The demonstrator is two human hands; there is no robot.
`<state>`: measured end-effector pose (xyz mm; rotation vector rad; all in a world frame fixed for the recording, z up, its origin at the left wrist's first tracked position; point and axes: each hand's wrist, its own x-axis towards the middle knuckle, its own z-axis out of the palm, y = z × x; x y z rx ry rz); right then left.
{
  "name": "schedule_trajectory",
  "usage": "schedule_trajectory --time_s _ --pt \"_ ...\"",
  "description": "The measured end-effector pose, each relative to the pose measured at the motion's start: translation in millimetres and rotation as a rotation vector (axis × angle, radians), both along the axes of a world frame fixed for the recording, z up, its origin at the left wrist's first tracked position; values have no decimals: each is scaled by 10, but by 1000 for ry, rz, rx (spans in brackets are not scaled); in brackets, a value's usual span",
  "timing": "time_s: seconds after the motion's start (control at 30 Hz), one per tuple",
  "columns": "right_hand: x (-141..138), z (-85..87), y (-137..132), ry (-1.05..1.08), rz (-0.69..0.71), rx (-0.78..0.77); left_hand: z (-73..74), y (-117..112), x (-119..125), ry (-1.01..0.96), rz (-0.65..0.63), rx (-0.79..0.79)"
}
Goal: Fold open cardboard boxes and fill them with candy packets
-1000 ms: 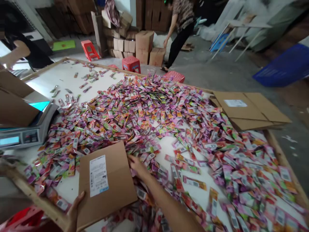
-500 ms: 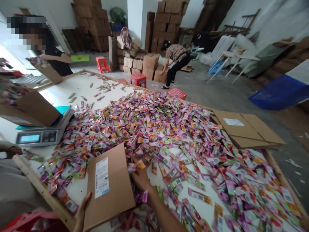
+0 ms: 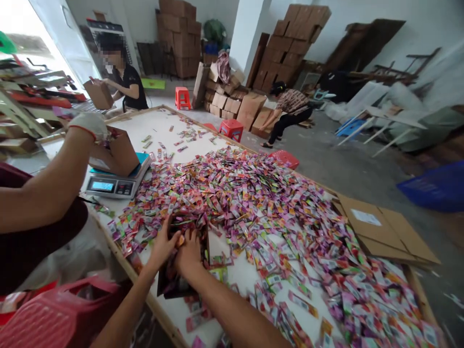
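Observation:
The open cardboard box stands on the white tabletop in front of me, its dark inside partly filled with small, shiny packets. At its left wall is my left hand, fingers over the rim and thumb reaching inward. My right hand is inside the box, knuckles up, fingers slightly apart and pressing down on the packets; the fingertips are partly hidden. Around the box spreads a big heap of pink, purple, green and orange packets.
A digital scale carries another box, where a co-worker's gloved hand reaches in. Flattened cardboard lies at the right table edge. A red stool stands at lower left. Two more people are at work farther back.
The box has turned from its labelled side facing me to its open top facing up. My right hand has moved from the heap into it. The co-worker's arm has come in at left.

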<state>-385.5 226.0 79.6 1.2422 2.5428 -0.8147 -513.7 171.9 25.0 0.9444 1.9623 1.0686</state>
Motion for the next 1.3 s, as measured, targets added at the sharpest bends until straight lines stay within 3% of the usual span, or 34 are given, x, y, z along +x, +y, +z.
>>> schedule_trajectory --time_s 0.07,0.17,0.23,0.3,0.37,0.43,0.53,0.63,0.77,0.83,0.97,1.03,1.1,1.17,1.23,1.3 --pt "89 198 -67 17 32 -51 107 104 -1 195 -54 -37" --pt "589 468 -219 250 39 8 150 156 -91 269 -67 -158" --pt "952 490 -357 371 -79 121 144 165 -192 321 -78 -242" --pt "1112 356 -488 395 -184 166 158 219 -295 386 -100 -292" --pt "986 149 -570 410 -179 133 218 341 -384 452 -143 -293" --pt "660 -8 -585 450 -149 116 319 496 -441 513 -176 -259" --pt "221 -8 -500 541 -157 164 457 629 -410 607 -164 -150" --pt "201 146 -281 620 -183 108 484 506 -232 649 -208 -14" --pt "400 231 311 620 -597 109 495 170 57 624 -322 107" --pt "326 228 675 573 -700 106 571 34 185 665 -306 153" --pt "-49 370 1205 552 -446 -84 720 -284 455 760 -214 156" --pt "-92 539 1328 624 -420 -74 748 -484 588 767 -241 151" --pt "108 695 1380 699 -494 -3 793 -651 713 781 -273 150" --pt "581 746 1354 771 -590 73 882 -720 854 807 -286 173" --pt "1298 640 1194 811 -675 115 972 -668 1072 799 -298 233" --pt "2198 394 841 787 -768 131 969 -535 1441 717 -365 312"
